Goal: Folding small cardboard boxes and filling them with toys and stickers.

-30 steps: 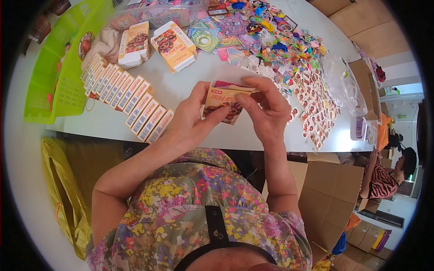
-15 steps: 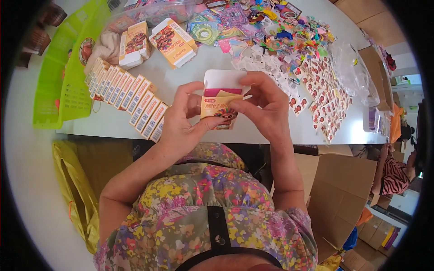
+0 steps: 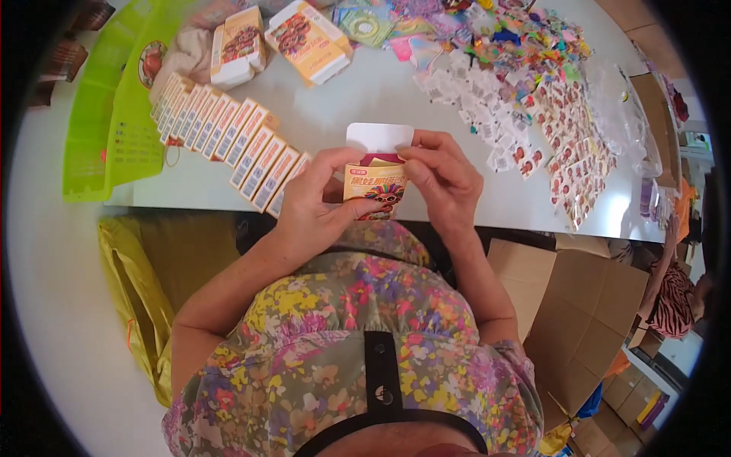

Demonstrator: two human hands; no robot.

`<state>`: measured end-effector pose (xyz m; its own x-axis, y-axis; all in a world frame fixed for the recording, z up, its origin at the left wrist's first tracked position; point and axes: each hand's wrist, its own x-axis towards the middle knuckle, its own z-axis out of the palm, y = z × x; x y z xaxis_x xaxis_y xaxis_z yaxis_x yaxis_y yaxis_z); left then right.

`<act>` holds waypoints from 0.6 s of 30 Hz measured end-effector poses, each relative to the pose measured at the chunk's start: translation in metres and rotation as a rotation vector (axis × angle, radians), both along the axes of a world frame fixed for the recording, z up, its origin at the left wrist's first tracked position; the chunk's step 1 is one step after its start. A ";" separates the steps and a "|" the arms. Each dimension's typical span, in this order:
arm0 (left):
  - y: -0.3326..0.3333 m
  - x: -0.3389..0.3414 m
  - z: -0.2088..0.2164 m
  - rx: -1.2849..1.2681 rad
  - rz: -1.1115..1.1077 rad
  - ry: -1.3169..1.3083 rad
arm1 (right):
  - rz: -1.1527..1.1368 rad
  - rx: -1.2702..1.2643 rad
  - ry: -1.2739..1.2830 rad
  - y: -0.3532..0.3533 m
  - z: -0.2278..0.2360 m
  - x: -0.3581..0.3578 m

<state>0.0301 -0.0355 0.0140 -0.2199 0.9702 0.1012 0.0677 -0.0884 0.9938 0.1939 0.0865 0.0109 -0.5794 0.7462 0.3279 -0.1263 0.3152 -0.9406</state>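
Observation:
A small yellow and orange cardboard box [image 3: 373, 187] with a cartoon figure on its front is held upright in front of my chest. Its white-lined lid flap stands raised, and something purple shows inside the mouth. My left hand [image 3: 314, 199] is closed round its left side, thumb across the front. At the upper right corner, the thumb and fingers of my right hand [image 3: 445, 184] pinch the box's edge. Just left of my left hand runs a slanting row of similar closed boxes [image 3: 228, 131] on the white table [image 3: 365, 91].
Two stacks of flattened cartons [image 3: 308, 43] lie at the back left, near a lime-green basket [image 3: 90, 152]. Colourful trinkets [image 3: 525, 47], white labelled packets [image 3: 476, 91] and figure-printed stickers [image 3: 575, 156] spread over the right. An open brown carton [image 3: 586, 327] stands below the table edge.
The view has shifted, so the table items sit higher. My right fingers have moved closer together at the box's corner, and its inner flap now lies lower in the mouth.

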 end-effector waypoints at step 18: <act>0.004 -0.014 0.007 -0.038 -0.066 0.018 | 0.294 -0.296 -0.311 0.003 0.019 0.013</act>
<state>0.0161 -0.0314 0.0213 -0.1539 0.9858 0.0671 0.0809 -0.0551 0.9952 0.2064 0.0896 0.0299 -0.8152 0.5717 -0.0932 0.1299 0.0236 -0.9912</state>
